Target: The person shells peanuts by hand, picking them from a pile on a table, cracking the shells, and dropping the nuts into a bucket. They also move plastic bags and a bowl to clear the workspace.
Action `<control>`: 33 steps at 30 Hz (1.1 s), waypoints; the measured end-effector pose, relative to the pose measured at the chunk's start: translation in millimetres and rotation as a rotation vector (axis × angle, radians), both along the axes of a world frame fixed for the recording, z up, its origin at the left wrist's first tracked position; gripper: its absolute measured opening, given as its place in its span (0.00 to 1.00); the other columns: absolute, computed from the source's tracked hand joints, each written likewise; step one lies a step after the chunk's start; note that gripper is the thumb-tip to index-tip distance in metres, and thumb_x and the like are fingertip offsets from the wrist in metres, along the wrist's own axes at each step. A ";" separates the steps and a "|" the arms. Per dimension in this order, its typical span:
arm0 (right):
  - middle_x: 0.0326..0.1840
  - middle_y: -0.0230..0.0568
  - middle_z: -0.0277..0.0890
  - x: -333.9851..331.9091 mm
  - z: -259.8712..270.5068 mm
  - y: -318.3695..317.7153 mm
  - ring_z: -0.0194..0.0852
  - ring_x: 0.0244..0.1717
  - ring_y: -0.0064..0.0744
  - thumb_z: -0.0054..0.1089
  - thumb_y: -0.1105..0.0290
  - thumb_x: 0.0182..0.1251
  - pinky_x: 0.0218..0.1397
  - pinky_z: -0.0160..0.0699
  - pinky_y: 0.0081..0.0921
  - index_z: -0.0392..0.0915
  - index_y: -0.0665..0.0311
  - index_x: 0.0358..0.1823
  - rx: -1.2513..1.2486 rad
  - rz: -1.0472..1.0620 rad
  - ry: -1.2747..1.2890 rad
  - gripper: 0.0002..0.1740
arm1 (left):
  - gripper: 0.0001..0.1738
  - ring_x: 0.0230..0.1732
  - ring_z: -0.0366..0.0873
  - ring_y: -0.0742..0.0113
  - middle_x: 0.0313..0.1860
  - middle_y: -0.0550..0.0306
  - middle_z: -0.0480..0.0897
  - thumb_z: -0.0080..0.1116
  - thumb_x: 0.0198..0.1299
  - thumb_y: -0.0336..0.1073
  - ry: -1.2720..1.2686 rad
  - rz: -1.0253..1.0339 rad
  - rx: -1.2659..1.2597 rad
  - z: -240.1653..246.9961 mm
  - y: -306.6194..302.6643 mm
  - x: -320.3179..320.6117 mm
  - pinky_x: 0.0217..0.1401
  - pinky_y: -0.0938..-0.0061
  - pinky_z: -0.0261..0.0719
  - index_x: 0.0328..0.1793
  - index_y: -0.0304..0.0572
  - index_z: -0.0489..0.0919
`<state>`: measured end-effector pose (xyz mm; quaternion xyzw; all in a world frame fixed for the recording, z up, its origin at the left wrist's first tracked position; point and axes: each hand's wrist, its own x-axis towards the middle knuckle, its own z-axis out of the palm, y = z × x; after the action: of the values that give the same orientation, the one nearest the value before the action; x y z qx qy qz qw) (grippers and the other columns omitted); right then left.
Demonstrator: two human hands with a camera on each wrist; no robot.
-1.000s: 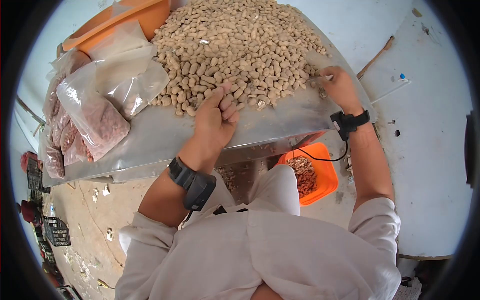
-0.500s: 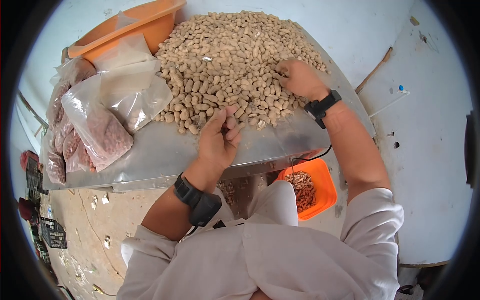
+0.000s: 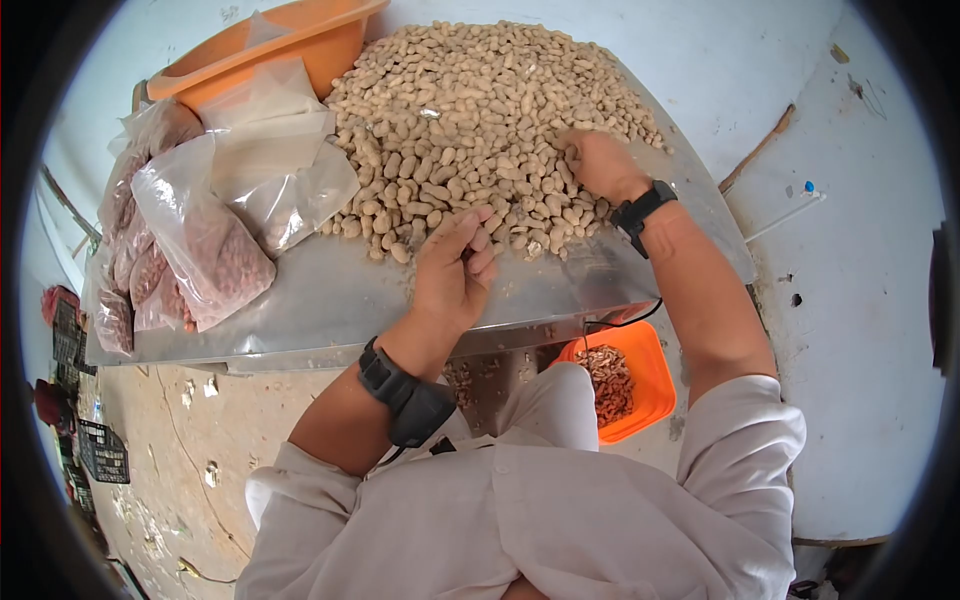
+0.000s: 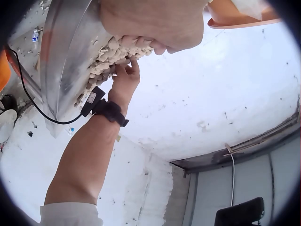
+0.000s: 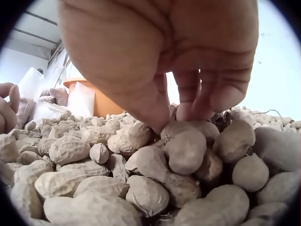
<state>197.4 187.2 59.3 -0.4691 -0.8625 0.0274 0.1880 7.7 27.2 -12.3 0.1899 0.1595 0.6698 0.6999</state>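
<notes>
A large heap of unshelled peanuts covers much of the metal table. My right hand is at the right side of the heap. In the right wrist view, its thumb and curled fingertips come down on a peanut and pinch it, with other peanuts close around. My left hand rests at the heap's near edge, its fingers loosely curled and no object showing in them. Its fingertips overlap the peanuts in the left wrist view.
Clear plastic bags of reddish kernels lie on the table's left side, with an orange basin behind them. Below the table's front edge, an orange bin holds kernels. A white wall borders the table's right side.
My right hand has moved left from the heap's right edge onto the peanuts, and its fingers have gone down among them. The left hand keeps nearly the same pose at the near edge.
</notes>
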 end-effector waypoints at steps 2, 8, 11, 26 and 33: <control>0.32 0.47 0.78 3.2 0.7 0.1 0.76 0.35 0.46 0.54 0.75 0.55 0.40 0.74 0.38 0.76 0.64 0.41 0.015 0.013 0.114 0.11 | 0.12 0.20 0.58 0.79 0.25 0.68 0.66 0.49 0.64 0.34 0.002 0.003 0.023 1.9 0.0 -1.5 0.21 0.85 0.56 0.50 0.36 0.73; 0.25 0.28 0.73 -10.0 11.8 -70.5 0.66 0.26 0.13 0.56 0.72 0.63 0.29 0.65 0.13 0.75 0.68 0.35 -0.485 0.163 0.812 0.06 | 0.14 0.21 0.57 0.83 0.26 0.70 0.68 0.51 0.63 0.29 0.128 0.097 -0.011 18.1 -2.5 7.5 0.21 0.87 0.55 0.54 0.36 0.73; 0.25 0.28 0.73 -21.8 -3.2 -110.7 0.66 0.26 0.15 0.57 0.72 0.63 0.29 0.66 0.14 0.75 0.68 0.35 -0.651 0.253 1.073 0.06 | 0.14 0.21 0.57 0.85 0.25 0.73 0.69 0.53 0.62 0.31 0.173 0.085 0.043 20.9 -2.9 17.1 0.21 0.88 0.55 0.53 0.36 0.74; 0.28 0.31 0.74 -32.8 -31.6 -139.6 0.70 0.27 0.17 0.53 0.71 0.64 0.30 0.69 0.14 0.76 0.70 0.42 -0.665 0.227 1.076 0.10 | 0.12 0.29 0.68 0.81 0.31 0.64 0.78 0.55 0.61 0.31 0.555 0.272 0.154 13.1 -5.8 20.7 0.28 0.87 0.63 0.49 0.33 0.78; 0.25 0.31 0.73 -34.8 -24.6 -143.3 0.68 0.22 0.17 0.52 0.73 0.63 0.25 0.67 0.16 0.77 0.72 0.37 -0.662 0.184 0.923 0.08 | 0.07 0.27 0.67 0.82 0.29 0.64 0.78 0.54 0.61 0.30 0.774 0.357 0.314 1.8 -2.6 18.5 0.28 0.87 0.62 0.40 0.34 0.79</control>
<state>162.6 43.9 34.7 -0.3653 -0.6738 0.5140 0.3852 26.2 24.6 -10.5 0.4998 0.3361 0.6756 0.4252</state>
